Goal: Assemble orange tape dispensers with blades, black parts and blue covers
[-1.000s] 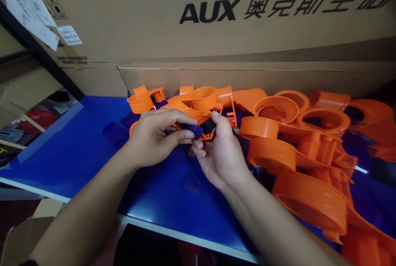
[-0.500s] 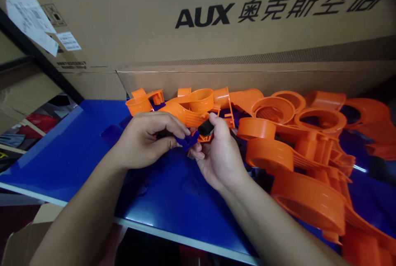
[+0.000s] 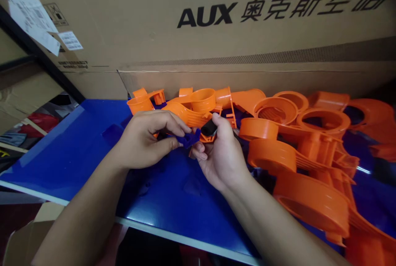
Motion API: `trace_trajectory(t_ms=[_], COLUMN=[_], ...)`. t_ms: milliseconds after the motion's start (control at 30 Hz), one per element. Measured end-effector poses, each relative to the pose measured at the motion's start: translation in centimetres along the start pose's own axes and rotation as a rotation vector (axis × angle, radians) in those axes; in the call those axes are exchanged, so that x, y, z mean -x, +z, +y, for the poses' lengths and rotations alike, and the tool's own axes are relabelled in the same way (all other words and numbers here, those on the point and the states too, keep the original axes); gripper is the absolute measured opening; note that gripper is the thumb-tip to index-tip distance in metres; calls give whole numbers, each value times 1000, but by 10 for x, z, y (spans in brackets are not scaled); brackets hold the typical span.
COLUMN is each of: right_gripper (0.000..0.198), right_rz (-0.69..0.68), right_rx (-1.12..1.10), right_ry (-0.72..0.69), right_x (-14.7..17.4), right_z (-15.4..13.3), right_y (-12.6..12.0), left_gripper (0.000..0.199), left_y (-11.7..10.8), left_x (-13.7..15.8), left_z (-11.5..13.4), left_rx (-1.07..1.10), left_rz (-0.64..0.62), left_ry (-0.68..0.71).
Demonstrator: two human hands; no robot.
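Observation:
Between the fingers and thumb of my left hand (image 3: 151, 140) is a small dark-blue plastic part (image 3: 189, 138) with short prongs. My right hand (image 3: 224, 154) is closed around a black cylindrical handle (image 3: 209, 127), its thumb lying along the top. What kind of tool the handle belongs to is hidden by the palm. The right fingertips sit just under the right end of the blue part. Right behind both hands lie orange plastic parts with round collars (image 3: 202, 100).
Several more orange ring-shaped parts (image 3: 312, 200) are heaped along the right of the blue table (image 3: 74, 146). A large cardboard box (image 3: 133, 35) stands behind them. An open carton (image 3: 27, 233) is below the table's front left edge.
The left thumb and fingers have shifted slightly on the blue part. Both hands keep their hold, and the whole view has moved a little.

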State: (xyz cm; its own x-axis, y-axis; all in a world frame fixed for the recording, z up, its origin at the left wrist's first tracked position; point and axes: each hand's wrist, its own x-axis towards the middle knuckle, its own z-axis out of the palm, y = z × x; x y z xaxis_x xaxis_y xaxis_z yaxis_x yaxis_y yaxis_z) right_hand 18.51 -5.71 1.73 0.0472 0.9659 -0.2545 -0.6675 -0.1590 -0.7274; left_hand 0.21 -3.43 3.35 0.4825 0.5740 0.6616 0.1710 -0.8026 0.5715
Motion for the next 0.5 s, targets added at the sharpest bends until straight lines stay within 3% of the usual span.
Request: trace_trajectory(t_ms=[200,367,500], right_gripper=[22,24,25], right_rz=[-5,-22,-12], right_rx=[1,9,15], right_ry=[-6,-12,-7], right_x=[-2,-1,-1], right_z=[1,0,0], right_y=[-1,0,1], left_gripper=[18,38,24], left_y=[3,7,8], left_x=[5,0,-1], left_z=[-4,0,4], left_rx=[52,0,82], left_rz=[16,-3,61], left_ry=[-47,46,-9])
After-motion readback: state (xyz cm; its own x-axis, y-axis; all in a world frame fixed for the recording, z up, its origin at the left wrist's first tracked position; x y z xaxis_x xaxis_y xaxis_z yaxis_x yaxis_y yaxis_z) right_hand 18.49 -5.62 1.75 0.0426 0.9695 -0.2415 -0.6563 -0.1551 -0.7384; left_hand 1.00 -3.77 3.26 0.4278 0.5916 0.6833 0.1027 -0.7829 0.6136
